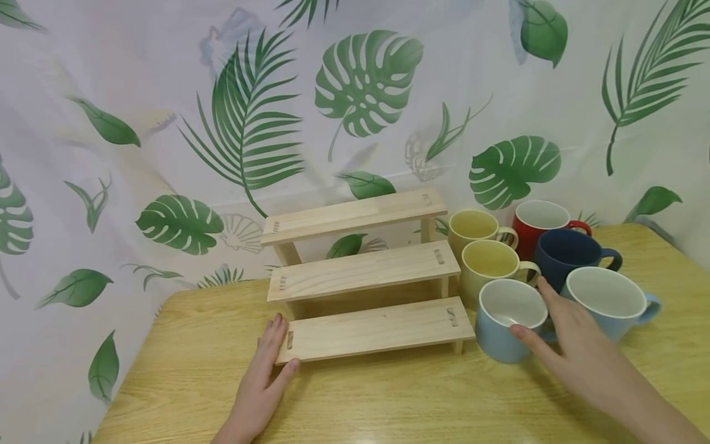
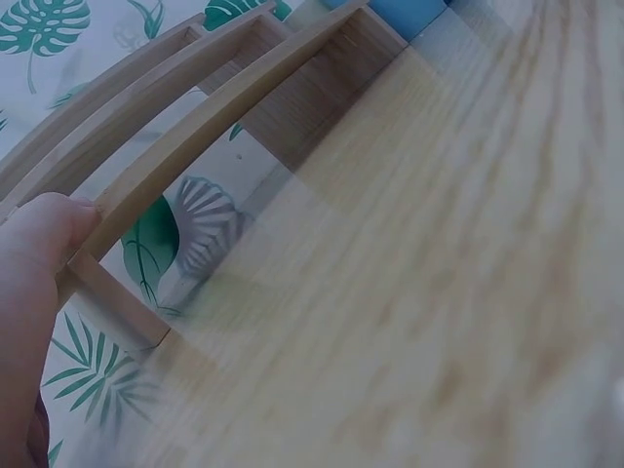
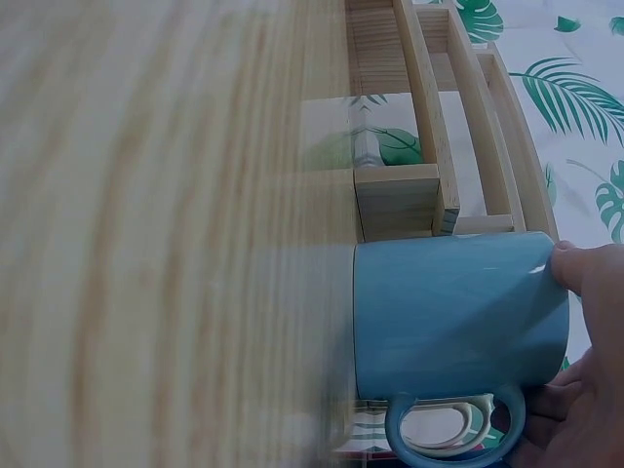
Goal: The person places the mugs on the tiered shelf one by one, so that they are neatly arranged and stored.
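Note:
A three-step wooden display stand (image 1: 366, 333) stands on the table. My left hand (image 1: 262, 376) holds the left end of its lowest step, thumb at the front edge and fingers along the end; in the left wrist view the thumb (image 2: 68, 219) presses the board's corner. Just right of that step is a light blue mug (image 3: 458, 317), upright and close to the stand. My right hand (image 1: 577, 345) grips this mug near its rim on the handle side, with the thumb over the rim. Some of its fingers are hidden behind the mug.
Behind the held mug are two yellow mugs (image 1: 482, 277), a red mug (image 1: 524, 231) and a dark blue mug (image 1: 566, 262). A wider light blue mug (image 1: 607, 311) stands right of it. A leaf-patterned cloth (image 1: 166, 154) hangs behind the wooden table (image 1: 183, 370).

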A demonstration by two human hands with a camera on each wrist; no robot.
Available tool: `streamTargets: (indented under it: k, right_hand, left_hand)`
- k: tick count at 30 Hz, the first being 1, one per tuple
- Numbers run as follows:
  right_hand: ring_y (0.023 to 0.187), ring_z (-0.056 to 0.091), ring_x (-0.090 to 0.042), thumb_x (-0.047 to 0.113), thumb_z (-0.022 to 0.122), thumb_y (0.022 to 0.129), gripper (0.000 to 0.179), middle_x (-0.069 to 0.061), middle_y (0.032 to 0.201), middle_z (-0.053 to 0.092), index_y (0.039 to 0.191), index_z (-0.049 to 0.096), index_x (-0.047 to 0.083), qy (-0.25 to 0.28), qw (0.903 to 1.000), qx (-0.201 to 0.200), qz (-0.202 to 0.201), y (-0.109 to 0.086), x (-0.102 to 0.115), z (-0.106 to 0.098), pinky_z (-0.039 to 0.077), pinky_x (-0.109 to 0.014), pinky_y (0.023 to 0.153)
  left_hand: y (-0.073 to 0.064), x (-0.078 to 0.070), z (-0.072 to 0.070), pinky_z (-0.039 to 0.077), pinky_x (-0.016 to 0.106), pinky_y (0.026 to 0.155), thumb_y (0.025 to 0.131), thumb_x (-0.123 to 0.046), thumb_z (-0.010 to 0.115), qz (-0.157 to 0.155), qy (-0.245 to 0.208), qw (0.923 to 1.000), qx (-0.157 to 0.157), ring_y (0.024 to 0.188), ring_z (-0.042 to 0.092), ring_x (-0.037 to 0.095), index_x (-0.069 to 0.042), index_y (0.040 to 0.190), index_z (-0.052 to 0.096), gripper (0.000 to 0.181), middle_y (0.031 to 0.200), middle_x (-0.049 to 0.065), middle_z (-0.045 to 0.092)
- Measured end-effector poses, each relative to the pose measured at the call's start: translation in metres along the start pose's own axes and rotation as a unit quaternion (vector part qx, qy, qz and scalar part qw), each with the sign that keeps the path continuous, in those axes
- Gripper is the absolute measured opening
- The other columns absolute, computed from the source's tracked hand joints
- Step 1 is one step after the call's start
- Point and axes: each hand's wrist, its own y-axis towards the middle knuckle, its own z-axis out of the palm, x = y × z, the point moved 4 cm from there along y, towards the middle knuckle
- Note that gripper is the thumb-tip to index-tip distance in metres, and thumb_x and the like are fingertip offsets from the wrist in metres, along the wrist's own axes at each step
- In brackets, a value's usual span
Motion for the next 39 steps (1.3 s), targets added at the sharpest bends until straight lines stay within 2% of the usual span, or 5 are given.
streamTargets:
  k: [5,15,24,32,39]
  right_hand:
    - [0.124,0.027,-0.057,0.049,0.052,0.096,0.091,-0.039,0.143,0.026,0.152,0.003,-0.003,-0.005,0.9999,0.006,0.010,-0.0001,-0.0007,0.0015,0.029,-0.073,0.090]
    - [0.121,0.031,-0.057,0.050,0.053,0.095,0.090,-0.041,0.138,0.032,0.150,0.011,-0.006,-0.023,0.9997,0.004,0.008,0.0002,-0.0010,0.0023,0.029,-0.072,0.091]
    - [0.118,0.035,-0.056,0.052,0.055,0.093,0.089,-0.040,0.134,0.038,0.147,0.019,-0.010,-0.031,0.9995,0.003,0.008,0.0001,-0.0006,0.0024,0.030,-0.070,0.092]
    - [0.110,0.043,-0.053,0.055,0.056,0.091,0.091,-0.037,0.129,0.044,0.146,0.022,-0.009,-0.030,0.9995,0.004,0.010,-0.0006,-0.0001,0.0025,0.036,-0.069,0.086]
    - [0.108,0.047,-0.048,0.045,0.063,0.090,0.084,-0.031,0.124,0.051,0.146,0.025,-0.005,0.014,0.9998,-0.009,-0.014,-0.0014,-0.0001,0.0016,0.039,-0.066,0.083]
  left_hand:
    - [-0.0001,0.0015,0.0003,-0.001,0.037,0.115,0.100,-0.027,0.053,-0.002,-0.008,1.0000,0.003,0.145,0.009,0.026,-0.024,0.154,0.017,0.066,0.159,0.005,0.014]
    - [0.0002,-0.0005,-0.0001,-0.002,0.015,0.110,0.099,-0.025,0.054,0.007,-0.015,0.9999,-0.004,0.144,0.012,0.029,-0.022,0.154,0.019,0.065,0.159,0.007,0.015]
    - [-0.0001,-0.0019,-0.0005,-0.001,0.014,0.109,0.098,-0.024,0.056,0.006,-0.012,0.9999,-0.007,0.144,0.014,0.027,-0.020,0.154,0.021,0.066,0.158,0.008,0.017]
    - [-0.0004,-0.0017,-0.0010,0.000,0.014,0.110,0.098,-0.025,0.056,0.006,-0.012,0.9999,-0.009,0.144,0.014,0.027,-0.021,0.154,0.021,0.066,0.158,0.007,0.017]
    - [-0.0004,-0.0009,-0.0001,0.000,0.013,0.109,0.099,-0.027,0.055,0.000,-0.017,0.9998,-0.004,0.144,0.013,0.021,-0.022,0.154,0.020,0.065,0.158,0.006,0.016]
